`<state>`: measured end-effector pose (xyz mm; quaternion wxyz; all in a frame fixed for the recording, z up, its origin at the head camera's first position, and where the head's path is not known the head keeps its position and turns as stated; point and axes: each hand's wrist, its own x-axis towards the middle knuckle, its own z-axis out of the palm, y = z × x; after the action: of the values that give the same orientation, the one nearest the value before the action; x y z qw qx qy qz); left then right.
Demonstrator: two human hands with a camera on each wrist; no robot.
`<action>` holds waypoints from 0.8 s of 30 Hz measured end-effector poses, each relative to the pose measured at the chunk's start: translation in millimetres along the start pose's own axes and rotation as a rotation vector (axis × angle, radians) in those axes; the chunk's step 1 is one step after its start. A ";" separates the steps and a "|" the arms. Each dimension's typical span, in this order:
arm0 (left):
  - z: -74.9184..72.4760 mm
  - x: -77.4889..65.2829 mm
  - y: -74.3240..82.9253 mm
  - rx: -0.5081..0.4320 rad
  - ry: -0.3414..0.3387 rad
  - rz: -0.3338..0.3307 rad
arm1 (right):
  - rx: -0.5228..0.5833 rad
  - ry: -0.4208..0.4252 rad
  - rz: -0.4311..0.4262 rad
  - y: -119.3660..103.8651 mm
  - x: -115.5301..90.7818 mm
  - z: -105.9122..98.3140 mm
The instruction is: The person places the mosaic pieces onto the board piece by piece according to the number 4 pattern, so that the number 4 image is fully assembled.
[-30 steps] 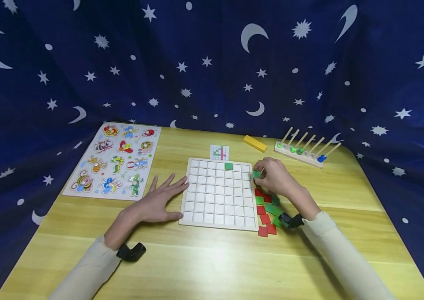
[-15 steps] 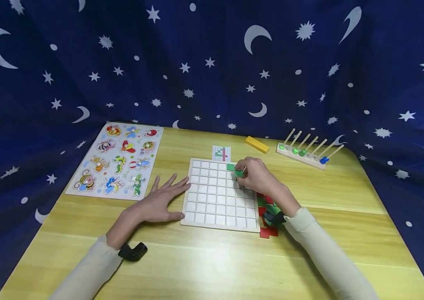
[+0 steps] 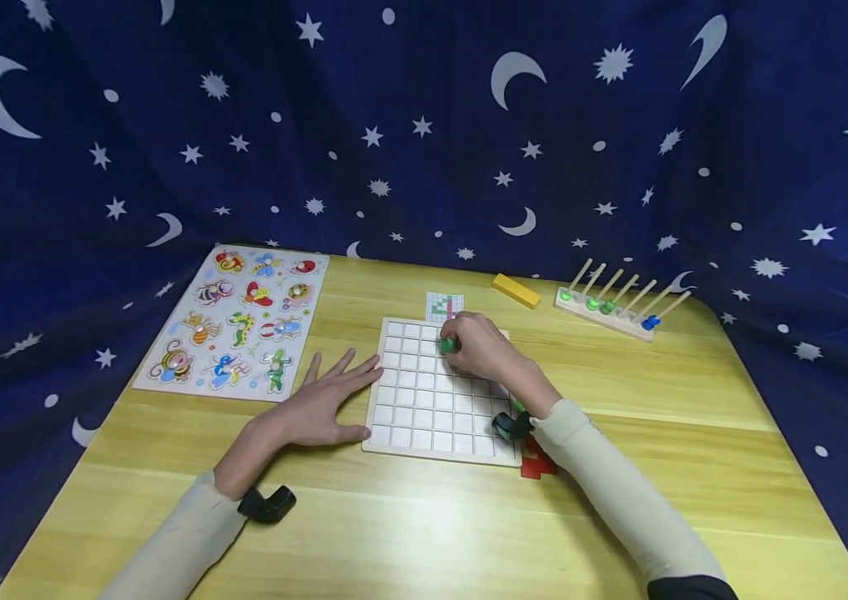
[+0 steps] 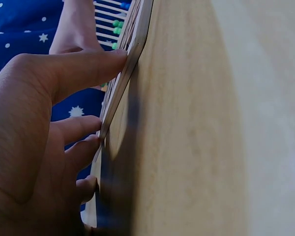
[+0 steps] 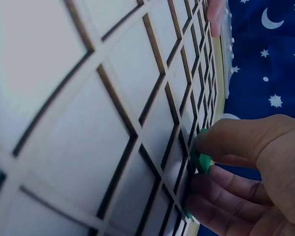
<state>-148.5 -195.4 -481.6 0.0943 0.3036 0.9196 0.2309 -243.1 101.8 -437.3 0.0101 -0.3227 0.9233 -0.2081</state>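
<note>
A white grid board (image 3: pixel 424 394) with square recesses lies flat on the wooden table. Over its far rows my right hand (image 3: pixel 478 346) pinches a green square tile (image 3: pixel 448 344) between thumb and fingers. In the right wrist view this tile (image 5: pixel 202 160) is tilted close to the recesses, and a bit of another green piece (image 5: pixel 189 215) shows below the fingers. My left hand (image 3: pixel 322 407) has its fingers spread, and its tips and thumb touch the board's left edge. A small pattern card (image 3: pixel 443 306) with green and pink squares lies behind the board, partly beside my right hand.
Red tiles (image 3: pixel 537 462) lie at the board's right edge, mostly under my right forearm. An insect puzzle board (image 3: pixel 232 321) is at the left. A yellow block (image 3: pixel 516 291) and a peg rack (image 3: pixel 604 314) with green and blue beads stand at the back right.
My right hand has carried the green tile leftward from the loose tiles to the board's far rows. It now covers the green tile lying in the far row. My left hand has stayed put.
</note>
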 end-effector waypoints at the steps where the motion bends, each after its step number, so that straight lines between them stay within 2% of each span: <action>1: -0.2 0.1 0.3 0.003 0.000 0.000 | -0.004 -0.005 0.003 -0.4 0.7 0.3; 12: -0.9 2.1 2.5 -0.002 -0.001 0.002 | -0.014 -0.049 -0.004 -0.5 -0.8 -3.7; 24: -0.2 0.8 2.9 -0.022 0.006 -0.013 | 0.019 -0.002 -0.020 7.8 -4.4 -10.9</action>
<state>-147.7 -192.9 -480.1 0.0966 0.2961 0.9191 0.2414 -245.9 114.0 -430.8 0.0120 -0.3323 0.9179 -0.2165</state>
